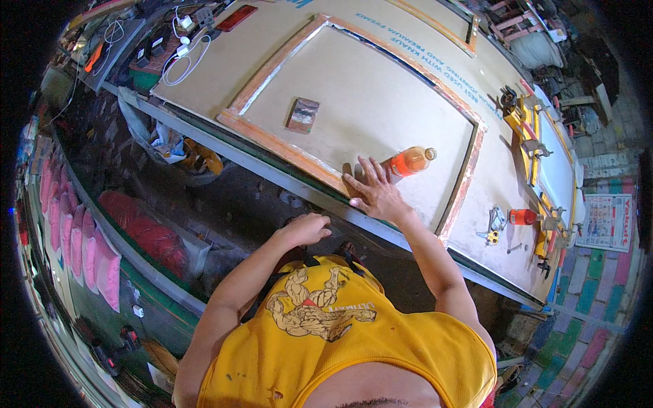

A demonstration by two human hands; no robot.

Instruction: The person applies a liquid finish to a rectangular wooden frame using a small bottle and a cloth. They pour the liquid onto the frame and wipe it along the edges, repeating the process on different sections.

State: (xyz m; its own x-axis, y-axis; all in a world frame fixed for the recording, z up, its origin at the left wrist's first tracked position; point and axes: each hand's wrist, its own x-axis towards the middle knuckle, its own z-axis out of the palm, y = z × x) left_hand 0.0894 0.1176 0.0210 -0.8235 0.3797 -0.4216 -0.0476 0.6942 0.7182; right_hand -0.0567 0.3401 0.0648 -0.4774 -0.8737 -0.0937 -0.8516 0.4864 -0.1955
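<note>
My right hand [377, 191] rests with fingers spread on the near rail of an orange-brown wooden frame [283, 150], whose finish is patchy. Beneath its fingertips is a small brown edge [350, 178], too covered to identify. Just beyond this hand is an uncapped clear bottle [410, 162] with orange-red liquid; whether it stands or leans is unclear. My left hand [305, 229] hangs in front of the table edge, fingers curled, with nothing visible in it. Inside the frame, further left, sits a small paint-smeared block [303, 116].
The frame lies on a printed board [199, 97]. Bar clamps [530, 137], another red bottle [523, 217] and yellow-handled scissors [491, 236] are at right. A phone [236, 18] and white charger cables [186, 61] lie at upper left. A waste bag [168, 148] is below the table edge.
</note>
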